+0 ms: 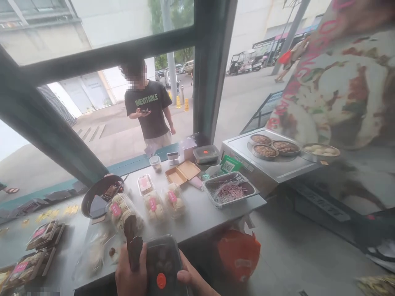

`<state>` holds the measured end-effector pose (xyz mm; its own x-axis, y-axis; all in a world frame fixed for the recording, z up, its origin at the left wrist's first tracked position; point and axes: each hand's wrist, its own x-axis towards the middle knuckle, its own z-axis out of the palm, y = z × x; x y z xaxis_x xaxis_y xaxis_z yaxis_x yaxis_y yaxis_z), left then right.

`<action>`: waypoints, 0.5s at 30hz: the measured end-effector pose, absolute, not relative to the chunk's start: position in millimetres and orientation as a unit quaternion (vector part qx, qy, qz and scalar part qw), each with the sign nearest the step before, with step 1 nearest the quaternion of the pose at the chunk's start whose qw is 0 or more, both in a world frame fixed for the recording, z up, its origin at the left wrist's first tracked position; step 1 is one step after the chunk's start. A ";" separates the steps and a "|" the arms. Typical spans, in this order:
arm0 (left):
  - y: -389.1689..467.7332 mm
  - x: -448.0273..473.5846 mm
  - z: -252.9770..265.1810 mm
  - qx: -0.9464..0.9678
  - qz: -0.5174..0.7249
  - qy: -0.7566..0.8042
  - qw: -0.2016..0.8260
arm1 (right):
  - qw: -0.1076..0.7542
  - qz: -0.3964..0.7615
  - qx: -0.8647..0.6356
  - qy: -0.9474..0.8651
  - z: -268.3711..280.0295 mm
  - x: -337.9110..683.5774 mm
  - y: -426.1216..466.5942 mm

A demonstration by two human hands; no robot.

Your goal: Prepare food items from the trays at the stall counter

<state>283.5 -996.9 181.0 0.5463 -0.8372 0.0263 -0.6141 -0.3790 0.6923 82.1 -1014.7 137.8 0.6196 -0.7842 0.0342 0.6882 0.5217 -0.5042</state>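
Observation:
At the bottom edge, my left hand (131, 275) grips dark tongs (133, 242) that point up over the counter. My right hand (193, 278) holds a clear lidded plastic box (163, 263) with dark round food inside and an orange sticker on the lid. Both hands hover at the near edge of the grey counter (200, 209). Just beyond the tongs stand three clear packs of pale buns with pink labels (154, 203).
A person in a dark T-shirt (149, 107) stands outside the window, looking at a phone. On the counter sit a dark bowl (100, 193), a metal tray of pink shreds (230, 190), an open tan box (182, 172) and lidded containers. A steel unit with food dishes (271, 150) stands right. An orange bag (239, 255) hangs below.

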 end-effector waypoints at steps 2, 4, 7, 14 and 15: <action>-1000.5 263.8 159.8 0.797 -0.229 -0.465 0.309 | 0.859 -0.462 -0.200 0.089 129.1 53.5 -1024.0; -1007.3 241.9 137.0 0.747 -0.293 -0.513 0.304 | 0.852 -0.482 -0.169 0.115 117.5 21.7 -1036.4; -1026.0 201.0 106.9 0.674 -0.391 -0.533 0.332 | 0.849 -0.469 -0.131 0.205 95.4 -23.3 -1061.8; -1083.5 108.3 77.2 0.654 -0.460 -0.479 0.362 | 0.720 -0.456 -0.218 0.475 42.3 -80.8 -1136.6; -1088.0 100.2 74.9 0.675 -0.448 -0.468 0.354 | 0.697 -0.455 -0.245 0.498 37.3 -86.8 -1144.2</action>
<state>100.2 -1088.0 74.9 0.1617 -0.9483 -0.2731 -0.3142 -0.3119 0.8967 -86.8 -1144.2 37.3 0.0901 -0.8771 -0.4718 0.3896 0.4670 -0.7938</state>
